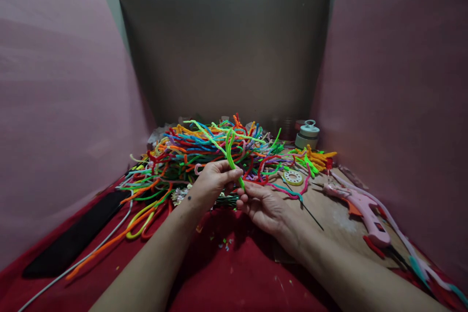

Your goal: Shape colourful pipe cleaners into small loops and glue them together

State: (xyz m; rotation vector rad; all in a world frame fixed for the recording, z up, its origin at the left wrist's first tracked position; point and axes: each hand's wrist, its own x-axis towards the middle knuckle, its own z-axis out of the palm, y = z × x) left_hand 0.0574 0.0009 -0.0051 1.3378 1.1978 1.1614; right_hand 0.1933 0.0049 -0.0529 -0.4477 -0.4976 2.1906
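A bright green pipe cleaner [231,153], bent into a narrow loop, stands upright between my two hands. My left hand [218,179] pinches it partway down between thumb and fingers. At its lower end, the fingertips of my right hand [263,204] are closed on the same pipe cleaner, palm turned partly up. Just behind both hands rises a big heap of pipe cleaners [204,144] in many colours. Below the heap, a bunch of small pale stamen-like pieces [180,195] is partly covered by my left hand.
On the right, a pink glue gun [360,209] lies on a brown board [329,241]. Near it are a ring-shaped dial [293,177] and a lidded container [307,134]. A black strip [76,234] and white cord [106,241] lie left on the red cloth [226,282]. Pink panels [62,83] flank the table.
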